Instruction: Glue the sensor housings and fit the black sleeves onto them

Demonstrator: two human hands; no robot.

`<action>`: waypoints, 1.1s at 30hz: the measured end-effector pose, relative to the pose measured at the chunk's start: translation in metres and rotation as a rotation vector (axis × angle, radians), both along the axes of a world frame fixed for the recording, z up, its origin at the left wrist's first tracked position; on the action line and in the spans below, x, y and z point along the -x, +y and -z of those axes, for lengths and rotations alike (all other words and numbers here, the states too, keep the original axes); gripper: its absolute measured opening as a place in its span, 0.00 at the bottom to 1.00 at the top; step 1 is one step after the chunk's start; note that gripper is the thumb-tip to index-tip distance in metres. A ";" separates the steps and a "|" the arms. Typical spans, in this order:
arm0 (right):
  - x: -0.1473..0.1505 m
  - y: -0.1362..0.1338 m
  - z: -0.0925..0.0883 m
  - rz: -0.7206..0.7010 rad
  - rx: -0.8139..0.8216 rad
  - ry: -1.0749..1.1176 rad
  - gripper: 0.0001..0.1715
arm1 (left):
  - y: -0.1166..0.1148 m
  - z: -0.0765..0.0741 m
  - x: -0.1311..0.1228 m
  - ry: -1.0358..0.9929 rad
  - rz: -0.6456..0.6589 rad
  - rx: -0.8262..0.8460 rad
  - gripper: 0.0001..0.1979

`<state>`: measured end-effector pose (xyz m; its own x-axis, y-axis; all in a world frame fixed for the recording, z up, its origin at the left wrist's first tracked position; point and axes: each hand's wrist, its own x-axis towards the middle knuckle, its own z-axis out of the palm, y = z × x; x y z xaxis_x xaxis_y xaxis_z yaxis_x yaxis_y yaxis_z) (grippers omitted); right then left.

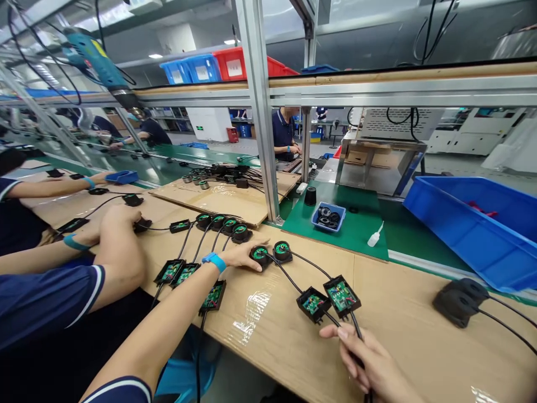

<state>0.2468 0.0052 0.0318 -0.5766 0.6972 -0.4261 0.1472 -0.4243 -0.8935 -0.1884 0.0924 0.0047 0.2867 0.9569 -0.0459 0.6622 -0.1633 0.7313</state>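
My left hand (pixel 241 256), with a blue wristband, lies on the cardboard-covered bench, its fingers closed on a round black part with a green board (pixel 260 254). A second round part (pixel 282 249) sits right beside it. Black cables run from both to two open black boxes with green circuit boards (pixel 329 298). At the bottom edge my right hand (pixel 369 366) is wrapped round the black cables (pixel 356 329) that leave those boxes.
A row of more round parts (pixel 222 224) and open boxes (pixel 176 272) lies to the left, where a co-worker's arm (pixel 115 246) rests. A small blue tray (pixel 328 216), a white squeeze bottle (pixel 375 236), a big blue bin (pixel 470 229) and a black adapter (pixel 459 301) are to the right.
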 end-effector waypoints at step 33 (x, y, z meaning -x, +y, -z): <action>-0.286 0.005 0.011 0.254 -1.226 -1.052 0.34 | 0.031 0.022 -0.278 0.161 0.426 -0.103 0.73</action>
<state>0.5325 0.0105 0.0204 -0.2310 0.9211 0.3135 0.9150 0.3151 -0.2518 0.0893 0.1236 -0.0174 0.6520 0.7575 -0.0329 0.6243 -0.5117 0.5903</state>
